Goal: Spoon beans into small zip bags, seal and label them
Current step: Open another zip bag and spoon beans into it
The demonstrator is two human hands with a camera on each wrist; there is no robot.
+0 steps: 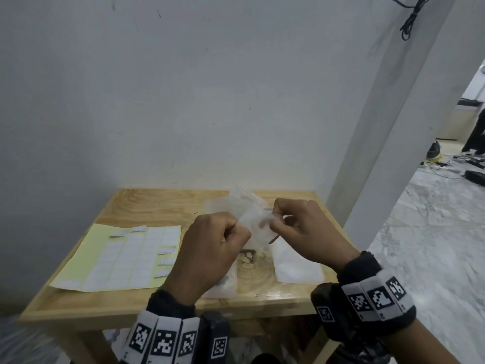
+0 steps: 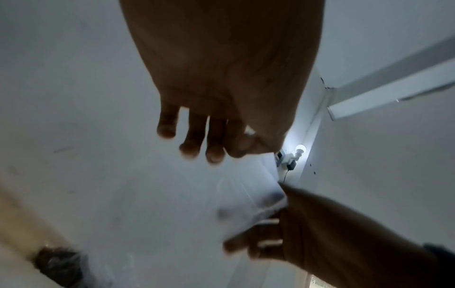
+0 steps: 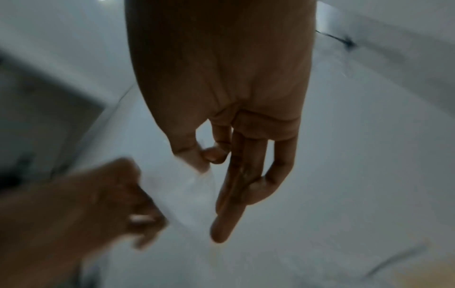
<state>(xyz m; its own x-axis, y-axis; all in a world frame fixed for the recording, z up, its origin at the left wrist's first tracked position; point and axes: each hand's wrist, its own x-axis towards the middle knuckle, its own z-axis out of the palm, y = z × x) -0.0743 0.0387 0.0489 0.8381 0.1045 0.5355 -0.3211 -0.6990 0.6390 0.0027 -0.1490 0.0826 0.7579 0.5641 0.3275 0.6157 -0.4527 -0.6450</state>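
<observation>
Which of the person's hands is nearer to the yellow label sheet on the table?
Left. The left hand is raised just right of the label sheet, pinching the clear bag. The right hand pinches the bag's far side, farther right.

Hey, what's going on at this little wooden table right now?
A person holds a small clear zip bag up over the wooden table, the left hand and the right hand each pinching a side of it. The right hand also grips a thin spoon handle. A label sheet lies to the left, another flat bag to the right.
</observation>
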